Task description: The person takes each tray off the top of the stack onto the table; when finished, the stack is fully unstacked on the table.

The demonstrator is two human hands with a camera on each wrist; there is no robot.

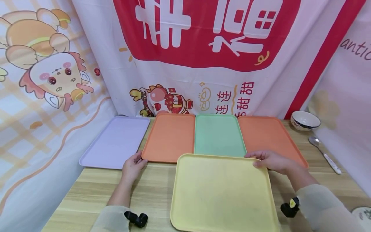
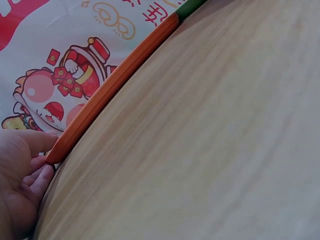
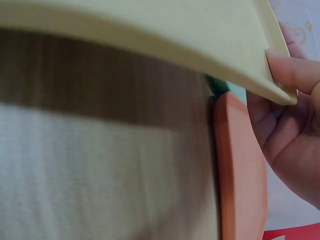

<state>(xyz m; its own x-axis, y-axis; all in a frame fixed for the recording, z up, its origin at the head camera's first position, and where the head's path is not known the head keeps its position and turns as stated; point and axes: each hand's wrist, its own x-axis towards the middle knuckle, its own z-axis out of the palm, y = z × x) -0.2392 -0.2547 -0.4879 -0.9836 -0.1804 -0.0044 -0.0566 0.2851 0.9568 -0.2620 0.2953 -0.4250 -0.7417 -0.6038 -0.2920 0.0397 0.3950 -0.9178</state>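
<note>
My right hand (image 1: 271, 161) grips a yellow tray (image 1: 223, 193) at its far right corner, thumb on top and fingers beneath. In the right wrist view, that tray is raised over the wooden table and casts a shadow on it. At the near left corner of the left orange tray (image 1: 169, 138), my left hand (image 1: 133, 167) pinches the rim between thumb and fingers. The left wrist view shows this tray's edge (image 2: 112, 87) low along the tabletop. A green tray (image 1: 219, 135) lies beside it, partly covered by the yellow one in the head view.
A purple tray (image 1: 116, 141) lies at the left and a second orange tray (image 1: 266, 135) at the right of the row. Farther right are a bowl (image 1: 305, 120) and a spoon (image 1: 324, 154). A printed cloth (image 1: 168, 74) hangs behind the wooden table (image 1: 150, 193).
</note>
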